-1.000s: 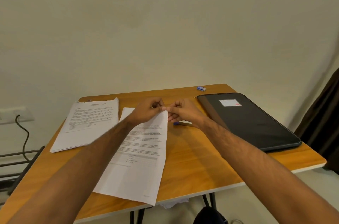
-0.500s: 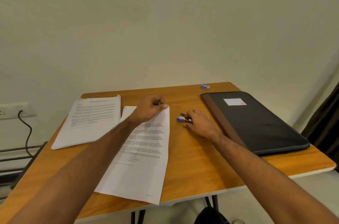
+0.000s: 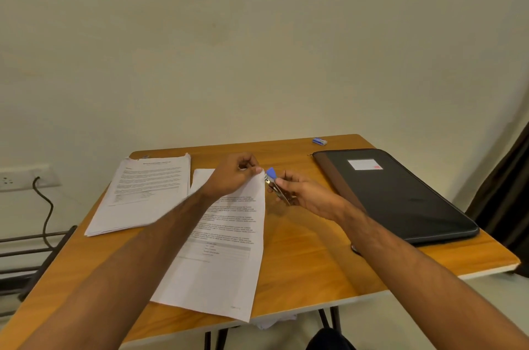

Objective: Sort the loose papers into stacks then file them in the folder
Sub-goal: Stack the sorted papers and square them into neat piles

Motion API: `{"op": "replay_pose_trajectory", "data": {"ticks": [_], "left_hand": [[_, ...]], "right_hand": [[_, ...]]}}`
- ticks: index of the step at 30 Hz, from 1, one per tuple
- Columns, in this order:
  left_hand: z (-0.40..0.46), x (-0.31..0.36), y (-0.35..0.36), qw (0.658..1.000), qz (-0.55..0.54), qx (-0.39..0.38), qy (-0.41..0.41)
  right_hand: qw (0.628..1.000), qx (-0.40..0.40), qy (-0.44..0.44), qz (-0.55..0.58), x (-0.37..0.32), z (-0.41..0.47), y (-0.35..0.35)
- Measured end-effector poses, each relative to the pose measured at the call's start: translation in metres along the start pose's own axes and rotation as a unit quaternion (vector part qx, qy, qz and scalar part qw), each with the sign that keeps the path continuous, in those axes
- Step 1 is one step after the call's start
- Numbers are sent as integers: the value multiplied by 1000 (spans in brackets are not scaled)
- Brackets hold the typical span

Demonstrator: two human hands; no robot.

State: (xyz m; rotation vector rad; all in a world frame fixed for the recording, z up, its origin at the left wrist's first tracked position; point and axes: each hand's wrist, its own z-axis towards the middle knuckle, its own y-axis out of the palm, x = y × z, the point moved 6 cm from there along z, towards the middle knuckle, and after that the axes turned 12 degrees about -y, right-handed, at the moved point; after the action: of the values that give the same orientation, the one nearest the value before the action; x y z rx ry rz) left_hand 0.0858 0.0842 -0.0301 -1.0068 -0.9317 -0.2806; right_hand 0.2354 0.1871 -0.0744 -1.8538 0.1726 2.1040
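Note:
A thin set of printed papers (image 3: pixel 223 252) lies in the middle of the wooden table (image 3: pixel 309 258). My left hand (image 3: pixel 232 178) pinches its top right corner, lifted slightly off the table. My right hand (image 3: pixel 303 192) holds a small stapler (image 3: pixel 274 183) with a blue tip, raised just to the right of that corner. A thicker stack of papers (image 3: pixel 143 195) lies at the back left. The black folder (image 3: pixel 400 195), closed, with a white label, lies on the right side.
A small blue staple box (image 3: pixel 319 141) sits near the table's back edge. A wall socket with a black cable (image 3: pixel 43 206) is on the left, above a dark metal rack. A dark curtain (image 3: pixel 509 192) hangs at the right.
My right hand left the paper corner, took the stapler from the table and lifted it up beside the corner. My left hand stayed on the corner.

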Motion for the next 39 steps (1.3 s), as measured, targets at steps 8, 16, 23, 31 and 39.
{"op": "replay_pose_trajectory", "data": {"ticks": [8,16,23,31,39], "left_hand": [[-5,7,-1,1000,23,4,4],[-5,7,-3,999,33,3,-23],[-3,8,-4,1000,27,-6,-1],[-1,3,-3,998,-26,-48,-30],[-1,2,-3,998,-4,-57,-38]], "right_hand": [[993,-12,-12,-117,-16,1,12],[990,37,-12,-133,-20,12,11],[981,25,-10,-193,-31,23,9],[982,15,8,-189,-34,28,8],[987,44,24,-156,-29,29,2]]}}
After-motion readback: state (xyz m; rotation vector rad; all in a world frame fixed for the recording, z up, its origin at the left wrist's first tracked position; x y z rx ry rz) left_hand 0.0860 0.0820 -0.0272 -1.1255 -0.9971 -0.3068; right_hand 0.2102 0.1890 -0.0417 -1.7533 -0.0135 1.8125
